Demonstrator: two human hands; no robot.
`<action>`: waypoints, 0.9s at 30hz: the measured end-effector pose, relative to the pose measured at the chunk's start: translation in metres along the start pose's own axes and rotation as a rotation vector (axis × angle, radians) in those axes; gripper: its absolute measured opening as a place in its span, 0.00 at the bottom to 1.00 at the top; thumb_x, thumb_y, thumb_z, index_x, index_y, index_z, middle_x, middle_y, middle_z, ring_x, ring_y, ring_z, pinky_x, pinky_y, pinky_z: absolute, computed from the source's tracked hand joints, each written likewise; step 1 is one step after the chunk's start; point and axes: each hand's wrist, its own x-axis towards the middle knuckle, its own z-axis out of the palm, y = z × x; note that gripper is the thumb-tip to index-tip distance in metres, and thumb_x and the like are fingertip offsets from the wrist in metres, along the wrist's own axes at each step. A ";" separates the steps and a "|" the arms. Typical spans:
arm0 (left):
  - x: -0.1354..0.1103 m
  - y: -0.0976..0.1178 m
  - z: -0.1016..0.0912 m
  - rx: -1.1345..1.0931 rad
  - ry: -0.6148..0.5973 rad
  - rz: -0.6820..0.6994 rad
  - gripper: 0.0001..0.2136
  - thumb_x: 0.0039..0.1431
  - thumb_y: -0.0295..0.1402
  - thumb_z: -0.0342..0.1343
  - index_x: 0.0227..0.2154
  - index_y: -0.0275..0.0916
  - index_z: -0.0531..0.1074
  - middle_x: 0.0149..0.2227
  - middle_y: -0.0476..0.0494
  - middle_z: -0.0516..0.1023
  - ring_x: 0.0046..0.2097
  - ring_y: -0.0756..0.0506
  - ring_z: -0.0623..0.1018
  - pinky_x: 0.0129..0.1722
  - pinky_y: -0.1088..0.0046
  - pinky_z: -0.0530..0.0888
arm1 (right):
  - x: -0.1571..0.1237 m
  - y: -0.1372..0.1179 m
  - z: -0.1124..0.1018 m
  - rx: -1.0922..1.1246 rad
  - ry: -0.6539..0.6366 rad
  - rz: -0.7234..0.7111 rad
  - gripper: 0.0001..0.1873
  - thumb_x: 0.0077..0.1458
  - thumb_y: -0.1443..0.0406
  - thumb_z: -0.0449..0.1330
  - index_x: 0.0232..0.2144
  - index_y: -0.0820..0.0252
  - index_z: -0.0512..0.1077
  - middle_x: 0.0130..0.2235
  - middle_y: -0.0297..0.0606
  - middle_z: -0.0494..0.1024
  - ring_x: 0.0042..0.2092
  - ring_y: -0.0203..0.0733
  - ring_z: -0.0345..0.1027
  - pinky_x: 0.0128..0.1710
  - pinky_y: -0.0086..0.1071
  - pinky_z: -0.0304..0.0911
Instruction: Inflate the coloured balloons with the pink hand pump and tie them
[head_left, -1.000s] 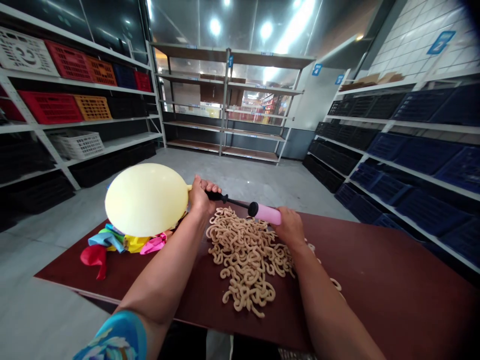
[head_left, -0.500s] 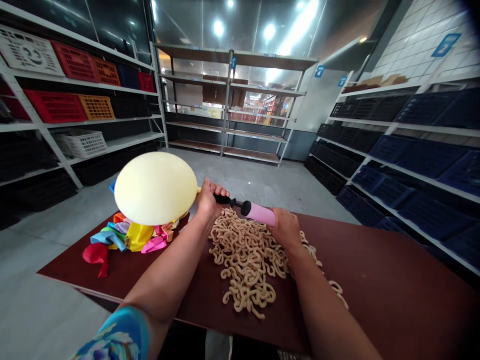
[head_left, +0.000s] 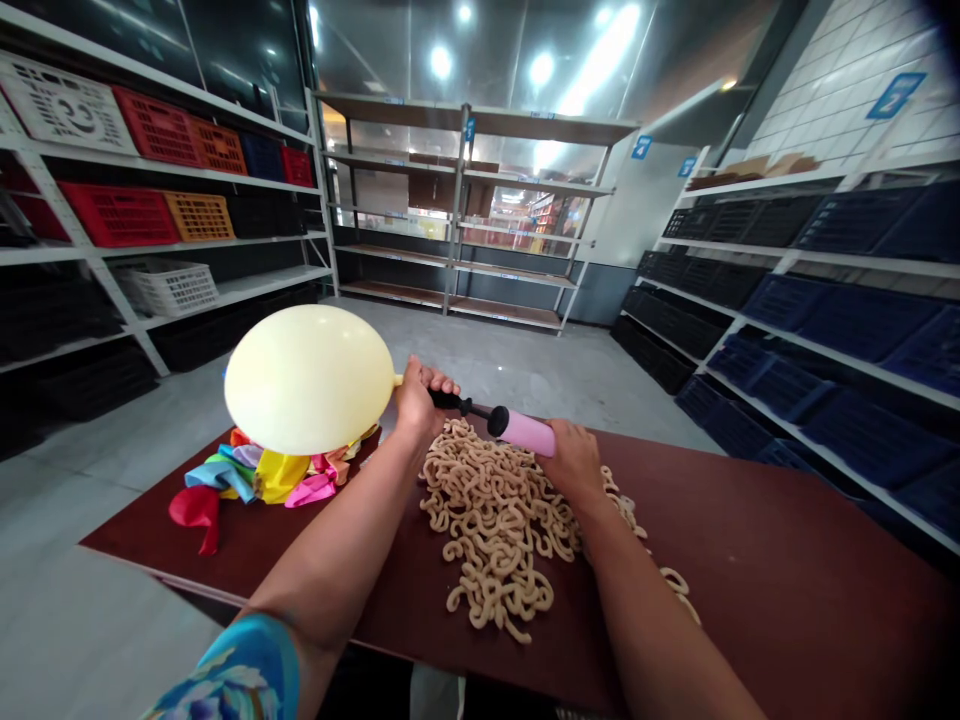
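The left hand (head_left: 421, 398) is closed around the black nozzle end of a pink cylindrical hand pump (head_left: 517, 431), at the neck of an inflated pale yellow rubber balloon (head_left: 309, 379). The right hand (head_left: 574, 462) grips the pump's pink barrel. Below lie a heap of beige curled foam pieces (head_left: 499, 525) and, at left, flat multicoloured balloons (head_left: 255, 477), all on a dark red-brown table (head_left: 787, 580).
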 end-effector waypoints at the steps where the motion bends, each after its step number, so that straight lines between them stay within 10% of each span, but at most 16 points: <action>1: -0.003 -0.004 0.001 0.003 -0.014 -0.014 0.22 0.54 0.45 0.50 0.16 0.39 0.47 0.15 0.54 0.51 0.17 0.52 0.61 0.21 0.73 0.64 | 0.000 -0.005 0.000 0.014 0.002 -0.030 0.17 0.44 0.65 0.57 0.40 0.60 0.64 0.38 0.40 0.71 0.41 0.45 0.59 0.39 0.34 0.47; 18: 0.013 0.011 -0.011 -0.015 0.042 0.017 0.20 0.55 0.43 0.48 0.16 0.39 0.48 0.15 0.54 0.52 0.18 0.52 0.62 0.22 0.73 0.64 | -0.004 0.032 -0.004 -0.037 -0.025 0.153 0.11 0.46 0.66 0.55 0.36 0.56 0.66 0.36 0.36 0.72 0.41 0.42 0.60 0.38 0.35 0.44; 27: -0.001 -0.015 -0.007 -0.028 0.032 -0.072 0.20 0.55 0.43 0.48 0.16 0.39 0.47 0.16 0.54 0.51 0.18 0.52 0.61 0.21 0.73 0.63 | -0.001 -0.010 -0.005 -0.025 -0.028 0.001 0.14 0.45 0.65 0.57 0.38 0.60 0.64 0.37 0.40 0.71 0.41 0.44 0.59 0.37 0.34 0.46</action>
